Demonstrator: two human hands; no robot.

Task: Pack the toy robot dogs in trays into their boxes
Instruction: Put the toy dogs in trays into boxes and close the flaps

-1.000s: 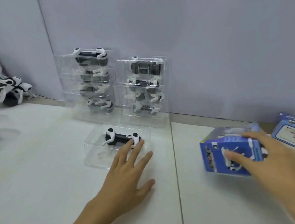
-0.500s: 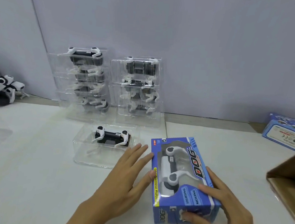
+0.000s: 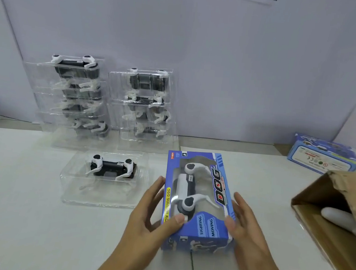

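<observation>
We've got the blue dog box [image 3: 197,201] lying flat on the tabletop [image 3: 25,218] with our left hand [image 3: 144,216] and right hand [image 3: 244,229] gripping its sides, fingers curled around it, right beside the dog in its clear tray [image 3: 104,178].

The blue box [image 3: 199,201] reads "DOG", "LIGHTING", "MOVING" (window side).

box [image 3: 197,201] front-centre on table [image 3: 15,206] | tray [image 3: 104,178] left of it | tray stacks [image 3: 102,104] behind
</observation>
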